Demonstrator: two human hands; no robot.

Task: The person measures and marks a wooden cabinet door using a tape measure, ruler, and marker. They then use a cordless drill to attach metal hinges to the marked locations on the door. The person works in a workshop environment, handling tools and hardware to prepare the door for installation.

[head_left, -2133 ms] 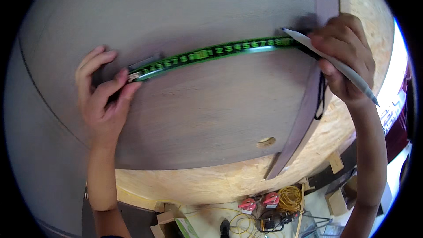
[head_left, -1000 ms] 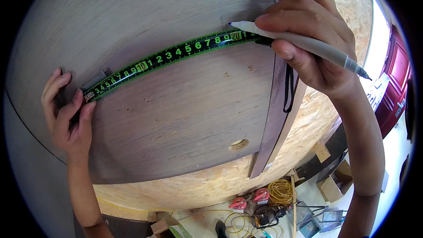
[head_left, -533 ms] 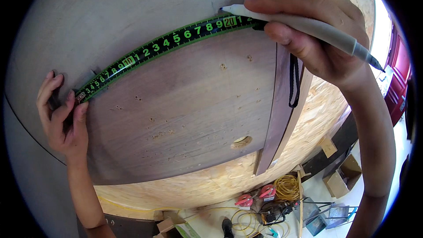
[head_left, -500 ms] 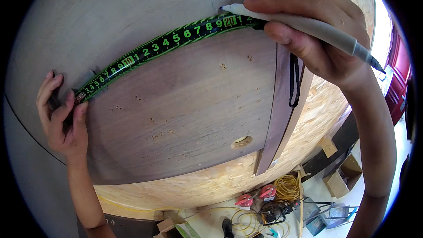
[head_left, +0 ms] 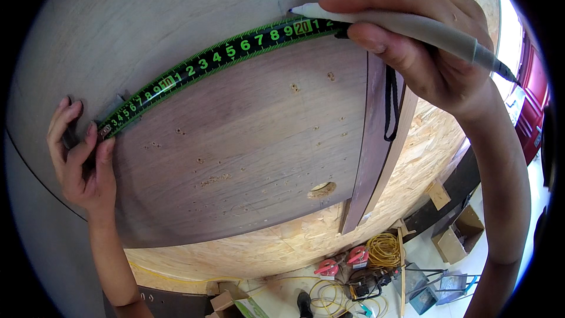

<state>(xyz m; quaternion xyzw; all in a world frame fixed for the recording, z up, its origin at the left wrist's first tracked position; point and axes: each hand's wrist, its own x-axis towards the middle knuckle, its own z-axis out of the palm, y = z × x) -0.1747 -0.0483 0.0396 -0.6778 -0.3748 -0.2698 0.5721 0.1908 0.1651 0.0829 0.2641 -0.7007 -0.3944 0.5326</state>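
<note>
Plywood panel, grey-brown, lying on a chipboard desk. Green-and-black tape measure stretched across the panel's far part. Left hand: fingers pinning the tape's hooked end at the left edge. Right hand: fingers closed around a grey marker pen, tip at the tape.

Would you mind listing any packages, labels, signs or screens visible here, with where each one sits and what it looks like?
Tape measure blade: a black strip with green scale markings, stretched across the wooden panel between the left hand and the right hand.
Cardboard boxes: brown, open, on the floor at lower right.
Small carton: white and green, on the floor at the bottom edge.
No signs or screens show.
</note>
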